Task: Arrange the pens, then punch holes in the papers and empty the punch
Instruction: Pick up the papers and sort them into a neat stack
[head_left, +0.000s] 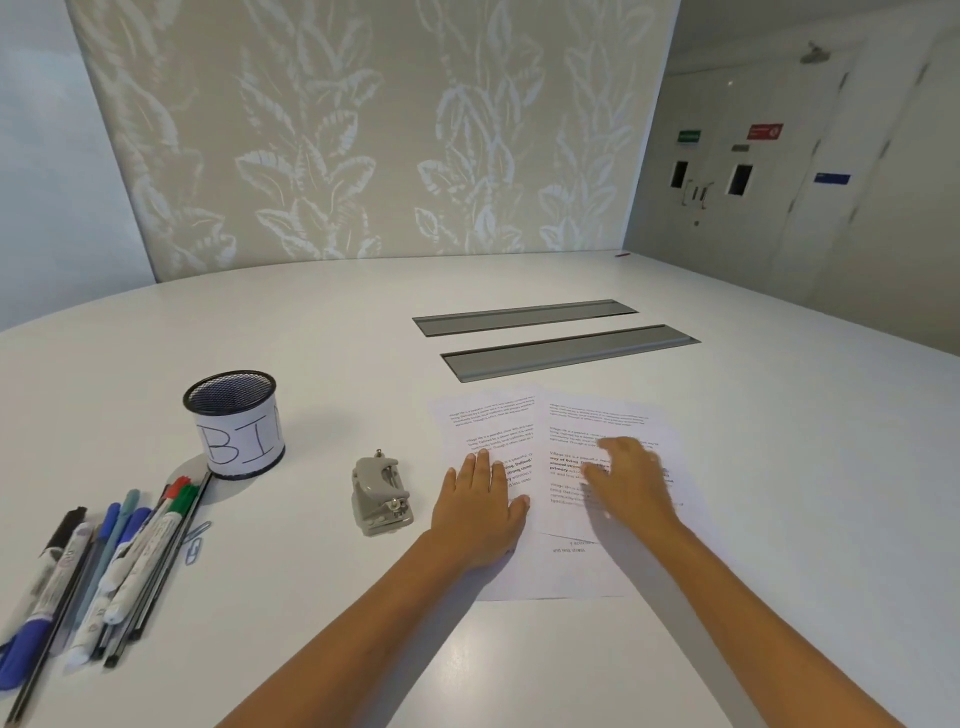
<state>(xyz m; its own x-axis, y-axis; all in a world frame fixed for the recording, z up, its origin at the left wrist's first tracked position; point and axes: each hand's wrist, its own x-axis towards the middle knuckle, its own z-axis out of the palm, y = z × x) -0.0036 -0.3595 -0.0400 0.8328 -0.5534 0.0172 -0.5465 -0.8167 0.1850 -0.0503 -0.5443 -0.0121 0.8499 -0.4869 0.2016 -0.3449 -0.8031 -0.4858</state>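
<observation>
Printed white papers (566, 415) lie overlapped on the white table (311, 332), right of centre. My left hand (480, 512) rests flat on the left sheet with straight fingers. My right hand (631, 480) lies on the right sheet, blurred, fingers spread. A small grey hole punch (383, 496) stands just left of my left hand, apart from it. Several pens and markers (104, 561) lie side by side at the table's near left. A black mesh cup with a white label reading "BIN" (236, 423) stands behind them.
Two blue paper clips (196, 543) lie beside the pens. Two grey cable-slot covers (550, 332) are set into the table behind the papers. A patterned wall panel stands at the table's far edge; doors are at the far right.
</observation>
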